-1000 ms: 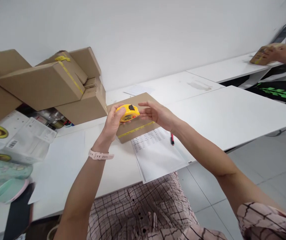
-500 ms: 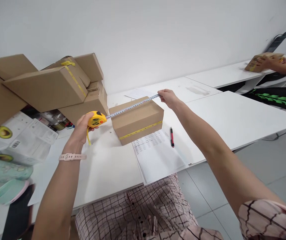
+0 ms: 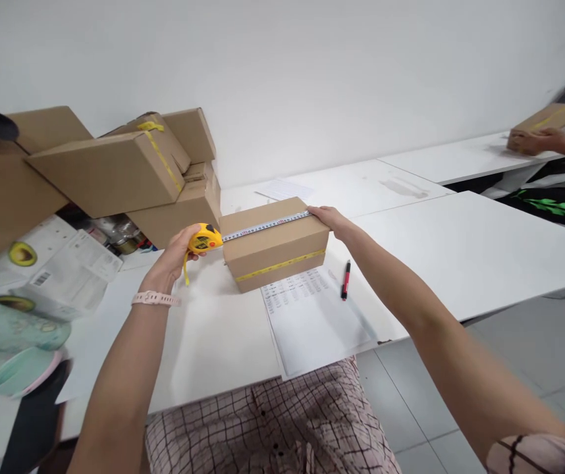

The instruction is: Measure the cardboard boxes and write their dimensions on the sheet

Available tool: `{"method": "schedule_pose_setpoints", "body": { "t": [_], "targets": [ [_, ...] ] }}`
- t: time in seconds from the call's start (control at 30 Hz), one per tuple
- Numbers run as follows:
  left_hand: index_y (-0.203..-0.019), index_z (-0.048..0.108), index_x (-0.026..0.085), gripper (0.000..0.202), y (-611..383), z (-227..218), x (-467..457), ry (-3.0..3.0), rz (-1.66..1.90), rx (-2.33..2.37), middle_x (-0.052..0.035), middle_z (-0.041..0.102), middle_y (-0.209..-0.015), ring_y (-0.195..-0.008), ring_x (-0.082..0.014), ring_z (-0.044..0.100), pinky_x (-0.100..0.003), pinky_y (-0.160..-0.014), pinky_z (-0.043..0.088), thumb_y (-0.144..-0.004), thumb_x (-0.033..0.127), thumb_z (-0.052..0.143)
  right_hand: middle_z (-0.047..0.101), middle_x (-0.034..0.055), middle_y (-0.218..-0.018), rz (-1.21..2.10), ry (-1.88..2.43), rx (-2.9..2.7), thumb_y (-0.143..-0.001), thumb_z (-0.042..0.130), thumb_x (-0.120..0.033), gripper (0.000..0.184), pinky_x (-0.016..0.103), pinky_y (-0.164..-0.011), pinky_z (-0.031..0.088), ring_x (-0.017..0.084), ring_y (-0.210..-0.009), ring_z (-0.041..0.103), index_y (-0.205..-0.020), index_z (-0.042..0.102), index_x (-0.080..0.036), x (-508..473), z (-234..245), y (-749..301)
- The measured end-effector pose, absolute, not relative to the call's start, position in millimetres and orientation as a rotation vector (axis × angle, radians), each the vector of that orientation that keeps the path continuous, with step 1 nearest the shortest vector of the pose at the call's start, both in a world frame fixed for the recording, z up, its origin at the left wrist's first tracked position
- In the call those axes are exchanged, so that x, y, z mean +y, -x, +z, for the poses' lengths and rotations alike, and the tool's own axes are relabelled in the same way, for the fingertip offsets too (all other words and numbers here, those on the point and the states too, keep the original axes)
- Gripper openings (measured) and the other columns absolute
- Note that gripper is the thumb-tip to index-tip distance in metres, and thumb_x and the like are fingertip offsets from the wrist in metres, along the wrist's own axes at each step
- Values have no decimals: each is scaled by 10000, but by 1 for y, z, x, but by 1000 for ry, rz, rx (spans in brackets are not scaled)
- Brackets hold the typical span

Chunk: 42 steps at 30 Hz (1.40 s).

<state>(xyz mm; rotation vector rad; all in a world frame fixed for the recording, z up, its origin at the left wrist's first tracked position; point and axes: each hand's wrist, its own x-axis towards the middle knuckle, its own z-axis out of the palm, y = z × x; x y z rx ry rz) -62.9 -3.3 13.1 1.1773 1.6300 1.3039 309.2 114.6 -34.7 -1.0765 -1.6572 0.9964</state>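
Note:
A closed cardboard box point(image 3: 267, 237) with a yellow tape strip along its front side sits on the white table in front of me. My left hand point(image 3: 178, 253) is closed around a yellow tape measure point(image 3: 205, 238) at the box's left end. The drawn-out blade point(image 3: 265, 226) lies across the box top from left to right. At the right end of the box, the fingers of my right hand point(image 3: 326, 218) pinch the blade's tip against the edge. Printed sheets point(image 3: 312, 329) lie partly under the box, with a red and black pen point(image 3: 346, 280) beside them.
Cardboard boxes point(image 3: 109, 172) are piled at the left against the wall. Below them are white cartons point(image 3: 65, 270), a mint bottle point(image 3: 30, 328) and a mint bowl point(image 3: 20, 372). At far right, another person's hands point(image 3: 549, 141) hold a taped box point(image 3: 554, 122).
My right hand has lowered the blade from above the box onto its top and come to the right edge. The other person's box has been turned.

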Motion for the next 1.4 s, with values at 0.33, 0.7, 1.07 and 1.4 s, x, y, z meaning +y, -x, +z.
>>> {"method": "schedule_pose_setpoints", "body": {
  "t": [0.33,0.7,1.07,1.4],
  "targets": [
    [-1014,687,148,527,64,17,-7,-1198,1285,1611,-48,700,-829,-560,-129,573,-229,-472,351,-707,576,715,631,89,-772,1028,1504,-1484,-871,710,-470,380,364,-705,420,196,-728,551,-664,558,-191,141,-34,-298],
    [-1222,570,240,656,-82,-18,-134,-956,798,940,-117,672,-1147,-800,-243,743,-359,-641,615,-686,480,864,606,49,-754,930,1182,-1806,-947,615,-410,317,327,-739,421,175,-753,510,-717,586,-193,157,22,-250],
    [-1086,565,158,629,-156,-15,-114,-707,1128,835,-101,613,-1153,-771,-225,738,-340,-655,622,-696,590,803,676,46,-833,906,1381,-2034,-870,625,-529,282,338,-672,438,202,-715,557,-853,614,-248,138,27,-215],
    [-1115,573,162,667,-163,-17,-115,-677,1138,882,-120,585,-1237,-782,-219,737,-336,-653,623,-689,628,788,680,58,-1040,778,1119,-2053,-979,409,-529,320,326,-752,473,203,-864,578,-1006,603,-275,111,23,-234]
  ]
}}
